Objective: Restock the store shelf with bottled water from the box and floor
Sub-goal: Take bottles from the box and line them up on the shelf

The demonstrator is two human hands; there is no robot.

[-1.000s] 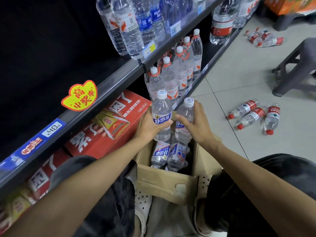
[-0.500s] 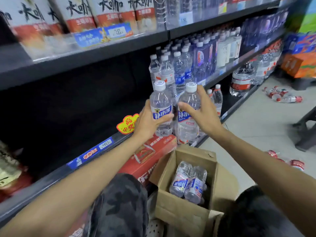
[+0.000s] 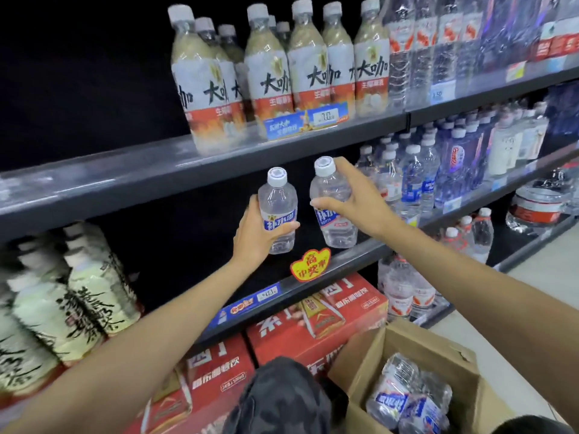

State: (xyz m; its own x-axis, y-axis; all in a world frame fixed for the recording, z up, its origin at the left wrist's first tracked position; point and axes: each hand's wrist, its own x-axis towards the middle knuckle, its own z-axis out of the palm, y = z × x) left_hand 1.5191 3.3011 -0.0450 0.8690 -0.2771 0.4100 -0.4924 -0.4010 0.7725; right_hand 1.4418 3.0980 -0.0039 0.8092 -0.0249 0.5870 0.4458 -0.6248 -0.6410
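Observation:
My left hand (image 3: 255, 238) grips a clear water bottle (image 3: 278, 202) with a blue label and white cap, held upright in front of a dark gap on the middle shelf (image 3: 351, 256). My right hand (image 3: 360, 203) grips a second bottle of the same kind (image 3: 332, 228), tilted a little, just right of the first. Both bottles hang above the shelf's front edge. A cardboard box (image 3: 368, 361) stands open at the lower right, with several more blue-labelled bottles (image 3: 404, 393) lying inside.
Rows of water bottles (image 3: 416, 183) fill the middle shelf to the right of the gap. Tall drink bottles (image 3: 266, 76) stand on the shelf above. Red cartons (image 3: 316, 321) sit on the bottom shelf, pale bottles (image 3: 62, 296) at left. A yellow tag (image 3: 310, 264) hangs on the shelf edge.
Both hands have lifted the two bottles out of the box and up to the level of the middle shelf. The view has swung upward from the floor to the shelves.

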